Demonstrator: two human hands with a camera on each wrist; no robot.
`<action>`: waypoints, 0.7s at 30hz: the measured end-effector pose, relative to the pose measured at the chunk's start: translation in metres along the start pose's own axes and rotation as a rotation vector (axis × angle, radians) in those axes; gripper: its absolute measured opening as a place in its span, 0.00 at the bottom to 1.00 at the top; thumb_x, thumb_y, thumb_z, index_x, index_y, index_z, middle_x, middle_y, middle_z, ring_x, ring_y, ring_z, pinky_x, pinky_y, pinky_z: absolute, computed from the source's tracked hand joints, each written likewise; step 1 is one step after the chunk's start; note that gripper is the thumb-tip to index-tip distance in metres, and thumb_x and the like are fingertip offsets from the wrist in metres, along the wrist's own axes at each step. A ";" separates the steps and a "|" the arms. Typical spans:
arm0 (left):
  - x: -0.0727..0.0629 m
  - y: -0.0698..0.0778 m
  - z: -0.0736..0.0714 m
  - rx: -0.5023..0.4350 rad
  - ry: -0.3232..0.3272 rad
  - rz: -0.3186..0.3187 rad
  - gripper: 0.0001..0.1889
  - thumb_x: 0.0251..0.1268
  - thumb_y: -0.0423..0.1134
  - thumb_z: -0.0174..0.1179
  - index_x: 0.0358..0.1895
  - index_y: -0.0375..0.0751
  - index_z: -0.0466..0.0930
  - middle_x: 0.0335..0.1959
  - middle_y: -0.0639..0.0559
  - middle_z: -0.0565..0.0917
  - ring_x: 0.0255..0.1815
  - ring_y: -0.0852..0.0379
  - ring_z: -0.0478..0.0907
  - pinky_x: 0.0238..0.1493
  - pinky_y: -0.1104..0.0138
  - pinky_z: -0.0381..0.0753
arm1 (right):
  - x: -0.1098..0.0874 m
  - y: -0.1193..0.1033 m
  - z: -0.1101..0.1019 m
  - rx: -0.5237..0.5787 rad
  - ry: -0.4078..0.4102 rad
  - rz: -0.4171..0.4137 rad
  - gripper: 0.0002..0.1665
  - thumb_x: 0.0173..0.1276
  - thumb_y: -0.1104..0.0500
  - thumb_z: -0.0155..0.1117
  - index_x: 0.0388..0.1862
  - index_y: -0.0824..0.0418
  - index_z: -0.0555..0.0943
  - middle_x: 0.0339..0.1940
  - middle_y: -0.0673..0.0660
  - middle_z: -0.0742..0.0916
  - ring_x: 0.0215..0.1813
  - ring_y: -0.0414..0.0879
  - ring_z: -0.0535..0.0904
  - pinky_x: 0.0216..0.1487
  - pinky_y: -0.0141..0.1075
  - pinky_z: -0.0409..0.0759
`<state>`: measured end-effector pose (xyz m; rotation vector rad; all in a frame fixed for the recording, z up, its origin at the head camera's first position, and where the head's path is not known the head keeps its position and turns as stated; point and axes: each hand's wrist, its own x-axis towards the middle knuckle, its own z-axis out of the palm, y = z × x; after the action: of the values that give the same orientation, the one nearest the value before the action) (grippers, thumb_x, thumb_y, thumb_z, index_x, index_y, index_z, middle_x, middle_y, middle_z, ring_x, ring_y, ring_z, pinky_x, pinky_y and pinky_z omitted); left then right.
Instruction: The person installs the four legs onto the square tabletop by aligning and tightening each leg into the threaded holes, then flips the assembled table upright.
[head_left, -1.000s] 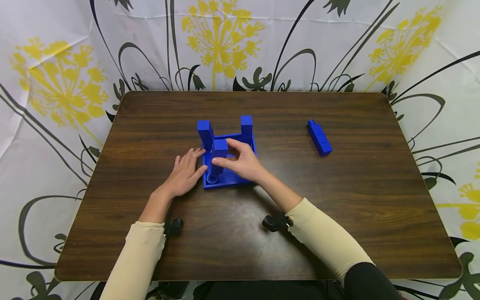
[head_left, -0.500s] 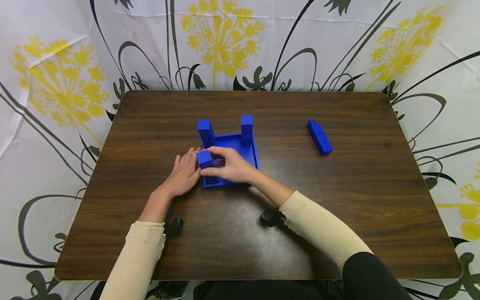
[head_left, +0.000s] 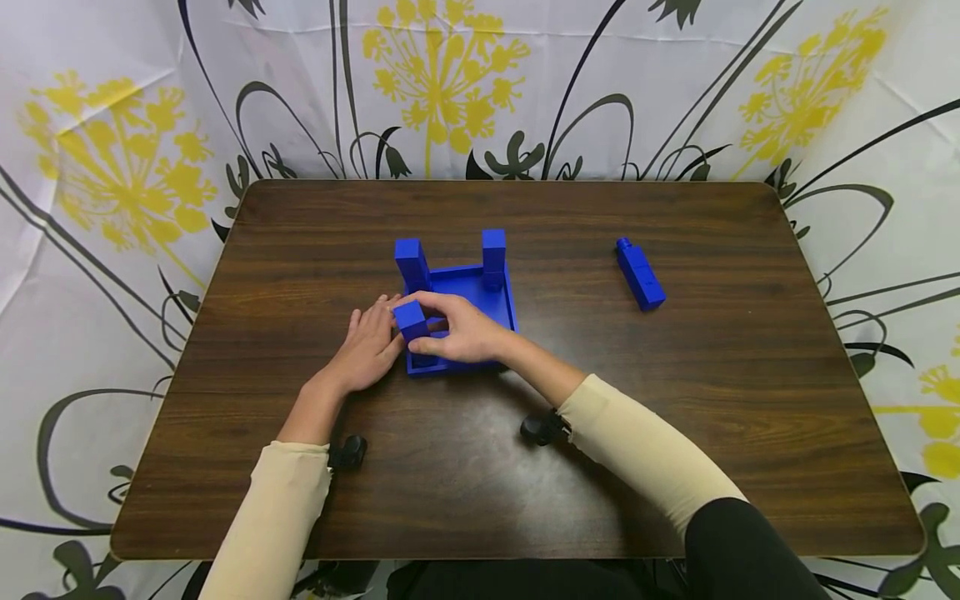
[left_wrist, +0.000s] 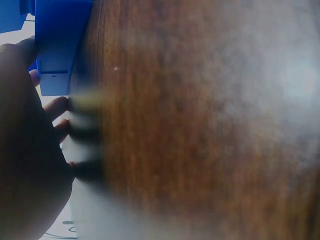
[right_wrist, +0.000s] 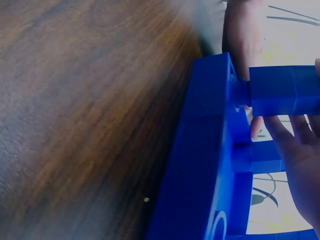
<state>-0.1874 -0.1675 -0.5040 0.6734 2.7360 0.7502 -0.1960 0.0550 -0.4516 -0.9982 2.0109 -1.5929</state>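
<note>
In the head view, my right hand [head_left: 468, 332] grips a square blue leg [head_left: 410, 317] between thumb and fingers, at the near left corner of a shallow blue square panel [head_left: 480, 296]. The right wrist view shows the leg's narrower end [right_wrist: 242, 93] meeting the panel's corner; whether it is seated there is hidden. My left hand [head_left: 363, 350] lies with its fingers extended along the panel's left edge, its thumb near the gripped leg. Two similar blue legs, one far left [head_left: 411, 260] and one far right [head_left: 493, 254], stand upright in the panel's far corners.
Another blue leg [head_left: 640, 277], with a round threaded-looking end, lies on the brown wooden table [head_left: 720, 367] to the right. A flower-patterned cloth [head_left: 300, 75] hangs behind the table's far edge.
My right hand has shifted left with the leg, whose top has moved left and nearer; over the last half second it turned slightly. The left hand stays at the panel's edge.
</note>
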 end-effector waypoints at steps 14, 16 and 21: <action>-0.001 0.001 -0.001 0.035 -0.055 -0.026 0.34 0.80 0.51 0.36 0.79 0.37 0.39 0.79 0.37 0.46 0.79 0.40 0.35 0.70 0.39 0.30 | 0.003 -0.003 -0.015 0.121 -0.232 -0.073 0.39 0.63 0.78 0.54 0.74 0.68 0.61 0.71 0.68 0.70 0.71 0.42 0.67 0.68 0.37 0.65; -0.001 0.001 -0.001 0.034 -0.057 -0.027 0.34 0.81 0.52 0.35 0.79 0.38 0.39 0.79 0.38 0.46 0.79 0.41 0.34 0.70 0.39 0.29 | 0.004 -0.003 -0.016 0.133 -0.248 -0.084 0.38 0.64 0.78 0.55 0.74 0.69 0.61 0.72 0.69 0.69 0.71 0.43 0.67 0.68 0.38 0.65; -0.001 0.001 -0.001 0.039 -0.051 -0.021 0.32 0.81 0.52 0.34 0.79 0.40 0.43 0.79 0.38 0.47 0.79 0.41 0.35 0.70 0.38 0.30 | 0.004 -0.003 -0.018 0.116 -0.262 -0.090 0.38 0.65 0.77 0.59 0.74 0.69 0.61 0.74 0.65 0.68 0.72 0.42 0.65 0.68 0.37 0.65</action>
<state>-0.1869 -0.1678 -0.5024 0.6619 2.7138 0.6673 -0.2103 0.0635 -0.4437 -1.1982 1.7023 -1.5146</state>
